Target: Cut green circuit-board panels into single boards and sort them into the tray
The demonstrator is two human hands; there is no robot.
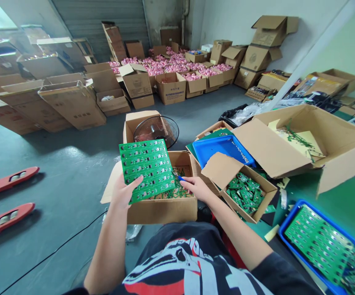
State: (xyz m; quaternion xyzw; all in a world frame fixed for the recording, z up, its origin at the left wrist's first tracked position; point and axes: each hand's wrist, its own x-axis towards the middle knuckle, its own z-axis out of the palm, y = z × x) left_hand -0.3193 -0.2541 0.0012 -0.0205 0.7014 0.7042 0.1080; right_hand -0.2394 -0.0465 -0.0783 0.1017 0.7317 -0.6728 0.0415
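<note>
My left hand grips the lower left edge of a green circuit board panel, its thumb on the face. The panel is tilted and carries rows of small components. My right hand is closed around a small blue-handled tool with a narrow tip beside the panel's right edge; its exact kind is too small to make out. Below both hands stands an open cardboard box with green board scraps inside.
At right, a smaller carton contains cut green boards. A blue tray lies behind it; another blue tray holds panels. A black fan guard is ahead. Red pallet-jack forks and a black cable are at left.
</note>
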